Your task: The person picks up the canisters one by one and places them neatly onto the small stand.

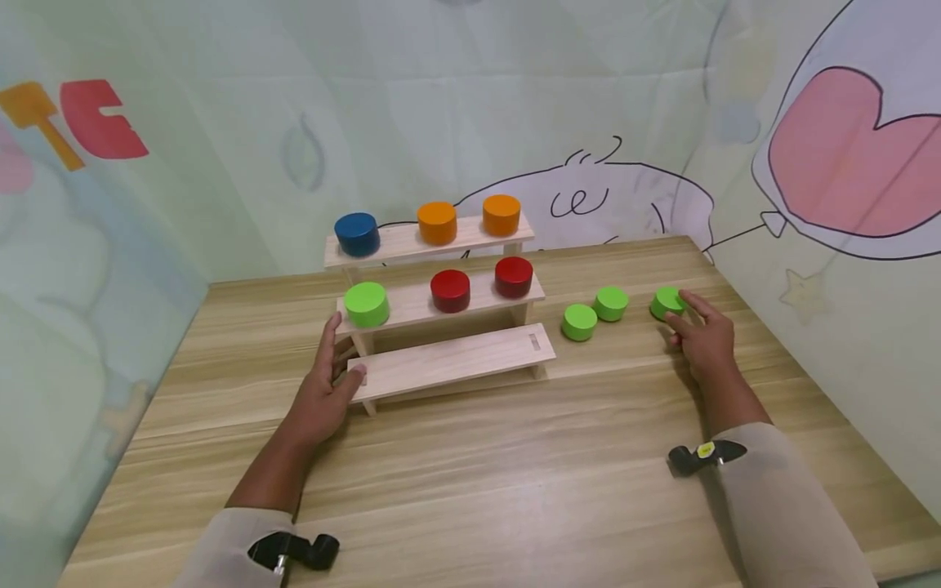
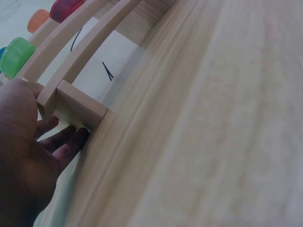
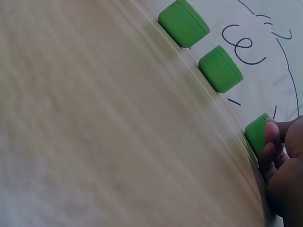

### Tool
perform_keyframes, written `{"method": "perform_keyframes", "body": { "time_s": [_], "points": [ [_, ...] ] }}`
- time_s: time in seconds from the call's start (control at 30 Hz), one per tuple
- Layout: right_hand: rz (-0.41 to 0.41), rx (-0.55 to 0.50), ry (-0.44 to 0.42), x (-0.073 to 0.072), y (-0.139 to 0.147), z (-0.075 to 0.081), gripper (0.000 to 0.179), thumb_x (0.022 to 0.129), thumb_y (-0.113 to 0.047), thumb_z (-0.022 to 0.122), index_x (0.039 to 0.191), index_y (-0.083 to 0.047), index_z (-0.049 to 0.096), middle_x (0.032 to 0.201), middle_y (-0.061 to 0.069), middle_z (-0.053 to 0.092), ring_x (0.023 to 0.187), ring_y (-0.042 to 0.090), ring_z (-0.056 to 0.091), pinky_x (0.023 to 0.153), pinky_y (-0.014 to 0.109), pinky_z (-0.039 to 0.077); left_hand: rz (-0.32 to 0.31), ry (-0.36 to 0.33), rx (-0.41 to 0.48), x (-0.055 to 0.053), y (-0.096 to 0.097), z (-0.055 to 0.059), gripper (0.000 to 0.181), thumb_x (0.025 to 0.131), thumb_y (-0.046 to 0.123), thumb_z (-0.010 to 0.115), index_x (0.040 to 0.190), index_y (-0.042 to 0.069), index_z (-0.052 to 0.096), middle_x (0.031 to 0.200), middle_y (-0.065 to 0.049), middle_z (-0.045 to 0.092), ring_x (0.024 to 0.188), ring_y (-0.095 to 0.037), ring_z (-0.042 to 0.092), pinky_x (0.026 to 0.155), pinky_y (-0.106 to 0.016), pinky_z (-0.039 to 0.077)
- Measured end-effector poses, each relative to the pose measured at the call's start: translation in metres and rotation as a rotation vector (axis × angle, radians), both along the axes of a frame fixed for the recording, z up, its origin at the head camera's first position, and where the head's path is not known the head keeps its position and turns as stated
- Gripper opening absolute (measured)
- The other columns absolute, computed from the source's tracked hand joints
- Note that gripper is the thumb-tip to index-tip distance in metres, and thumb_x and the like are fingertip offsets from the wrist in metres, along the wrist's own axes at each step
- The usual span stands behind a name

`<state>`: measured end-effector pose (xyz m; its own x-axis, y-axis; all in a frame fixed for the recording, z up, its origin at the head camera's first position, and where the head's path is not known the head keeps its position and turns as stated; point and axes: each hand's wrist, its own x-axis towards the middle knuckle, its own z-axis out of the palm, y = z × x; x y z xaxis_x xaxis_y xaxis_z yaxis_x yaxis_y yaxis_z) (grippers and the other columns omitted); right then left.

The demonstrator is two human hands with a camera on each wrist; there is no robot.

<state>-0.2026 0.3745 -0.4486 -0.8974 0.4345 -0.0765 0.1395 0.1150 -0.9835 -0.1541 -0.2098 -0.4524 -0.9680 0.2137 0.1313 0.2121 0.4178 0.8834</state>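
A three-tier wooden stand [image 1: 456, 359] sits on the table. My left hand [image 1: 323, 398] holds its left end, thumb on the bottom step and fingers along the side; in the left wrist view those fingers [image 2: 71, 146] bend by the end support. At the far right, my right hand [image 1: 707, 336] pinches a green round block [image 1: 666, 302] at its right side, between thumb and forefinger, the block standing on the table. Two more green blocks, the nearer green block [image 1: 579, 322] and the farther green block [image 1: 612, 303], stand between it and the stand.
The top step carries a blue block [image 1: 357, 234] and two orange blocks, one [image 1: 437, 223] left of the other. On the middle step are a green block [image 1: 367, 305] and two red blocks, including a red block [image 1: 450, 291]. A printed cloth [image 1: 412, 106] hangs behind the table.
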Motion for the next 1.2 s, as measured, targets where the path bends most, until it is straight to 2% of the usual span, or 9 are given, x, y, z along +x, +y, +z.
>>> {"method": "perform_keyframes", "body": {
  "time_s": [0.2,0.4,0.9,1.2],
  "points": [
    [0.014,0.038,-0.022,-0.0038,0.0017,-0.0014,0.066,0.105,-0.004,0.071,0.165,-0.016,0.049,0.18,0.015,0.029,0.051,-0.002,0.057,0.05,0.013,0.051,-0.001,-0.004,-0.001,-0.0009,-0.0008,0.0004,0.088,0.116,0.02,0.051,0.173,0.048,-0.009,0.176,-0.028,0.028,0.16,-0.057,0.035,0.124,-0.074,0.036],
    [0.002,0.033,-0.036,-0.0046,-0.0005,-0.0014,0.063,0.104,-0.003,0.071,0.163,-0.012,0.052,0.179,0.015,0.033,0.05,-0.002,0.057,0.049,0.014,0.05,0.0,-0.007,-0.006,-0.001,-0.0014,0.0012,0.088,0.116,0.02,0.051,0.174,0.047,-0.01,0.176,-0.028,0.029,0.16,-0.056,0.036,0.124,-0.073,0.036],
    [-0.006,0.059,-0.019,-0.0066,-0.0022,-0.0014,0.057,0.105,-0.006,0.07,0.16,-0.008,0.054,0.176,0.014,0.039,0.047,-0.003,0.059,0.049,0.014,0.051,0.004,-0.015,-0.011,-0.0007,-0.0023,-0.0006,0.088,0.116,0.021,0.051,0.173,0.049,-0.01,0.176,-0.029,0.029,0.16,-0.056,0.036,0.125,-0.074,0.035],
    [-0.057,-0.02,-0.017,-0.008,-0.0001,-0.0022,0.057,0.102,-0.003,0.074,0.156,-0.007,0.06,0.175,0.016,0.04,0.044,0.0,0.062,0.046,0.015,0.051,0.004,-0.013,-0.011,-0.0007,-0.0021,-0.0015,0.088,0.116,0.021,0.05,0.173,0.048,-0.01,0.176,-0.028,0.029,0.16,-0.055,0.037,0.124,-0.073,0.036]
  ]
}}
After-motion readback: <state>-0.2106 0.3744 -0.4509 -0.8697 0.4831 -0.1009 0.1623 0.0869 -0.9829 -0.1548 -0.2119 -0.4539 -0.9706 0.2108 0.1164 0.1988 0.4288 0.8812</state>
